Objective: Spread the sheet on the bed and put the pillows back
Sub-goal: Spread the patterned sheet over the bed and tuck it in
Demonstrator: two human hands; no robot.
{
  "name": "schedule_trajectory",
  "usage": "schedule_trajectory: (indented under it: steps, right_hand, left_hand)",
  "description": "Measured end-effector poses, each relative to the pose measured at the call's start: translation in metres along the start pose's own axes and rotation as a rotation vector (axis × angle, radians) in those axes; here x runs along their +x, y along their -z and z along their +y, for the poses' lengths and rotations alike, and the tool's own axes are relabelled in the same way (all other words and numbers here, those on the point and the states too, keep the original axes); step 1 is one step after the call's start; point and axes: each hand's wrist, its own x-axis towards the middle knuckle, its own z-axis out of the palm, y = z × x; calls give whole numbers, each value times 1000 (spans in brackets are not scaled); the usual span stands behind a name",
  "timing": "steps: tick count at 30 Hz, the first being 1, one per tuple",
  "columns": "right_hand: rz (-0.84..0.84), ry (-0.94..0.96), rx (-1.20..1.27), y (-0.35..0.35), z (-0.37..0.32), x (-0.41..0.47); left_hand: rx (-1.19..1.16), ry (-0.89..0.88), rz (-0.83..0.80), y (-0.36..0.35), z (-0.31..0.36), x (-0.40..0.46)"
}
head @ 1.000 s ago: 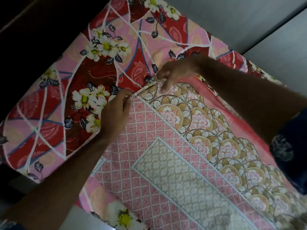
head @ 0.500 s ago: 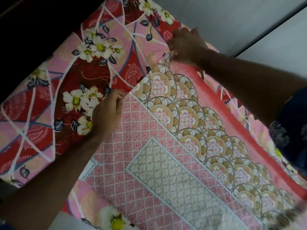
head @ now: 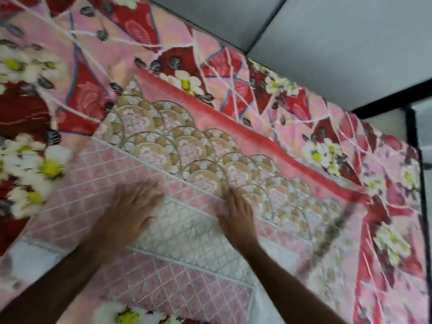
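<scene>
Both hands flat, fingers straight: left hand [head: 127, 213] and right hand [head: 237, 212] press the pink lattice-print cotton sheet [head: 163, 265], its unsmoothed length running rightward, nearer the right.

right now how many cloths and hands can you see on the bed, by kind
floral sheet: 1
pink lattice-patterned cloth, lying on top of the sheet: 1
hands, left and right, both flat on the patterned cloth: 2
total: 4
</scene>
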Motion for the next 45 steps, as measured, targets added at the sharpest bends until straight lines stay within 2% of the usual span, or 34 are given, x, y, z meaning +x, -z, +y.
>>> schedule_trajectory:
  steps: [2, 4, 7, 11, 13, 16, 21, 24, 26, 28, 31, 35, 37, 41, 43, 45]
  right_hand:
    - [-5, -175, -19, -13, 65, -73]
    - [-71, -327, -55, -15, 118, -129]
    - [-137, -584, -49, -2, 179, -178]
    - [-133, -773, 83, 10, 239, -204]
    - [-128, -786, 165, 11, 265, -209]
    - [-24, -796, 271, 14, 309, -222]
    - [26, -1131, 449, 14, 393, -266]
    - [28, -1069, 394, 19, 428, -289]
    - [64, -1058, 507, 22, 443, -297]
    - [72, -1034, 587, 22, 443, -302]
    - [146, -946, 577, 9, 445, -317]
    - [218, -1009, 649, 3, 451, -332]
    - [197, -974, 667, -2, 451, -339]
    - [278, -953, 779, -3, 452, -356]
    - [235, -987, 848, 2, 458, -364]
    - [194, -938, 794, 2, 457, -375]
  left_hand:
    - [34, 50, -79, -6, 16, 6]
    - [29, 103, -86, -5, 29, 14]
    - [54, 40, -77, -5, 54, 28]
    - [68, -97, -85, -3, 101, 57]
    - [99, -140, -133, -7, 136, 73]
    - [108, -217, -224, -16, 205, 98]
    - [162, -326, -340, -34, 324, 126]
    - [233, -454, -379, -39, 388, 135]
    - [277, -514, -431, -41, 430, 145]
    - [289, -510, -462, -44, 462, 156]
    - [323, -485, -512, -45, 503, 170]
    - [377, -431, -518, -41, 522, 179]
    - [392, -423, -548, -43, 523, 181]
    - [393, -429, -544, -50, 518, 184]
    - [398, -427, -558, -51, 519, 185]
    - [400, -430, -555, -51, 520, 185]
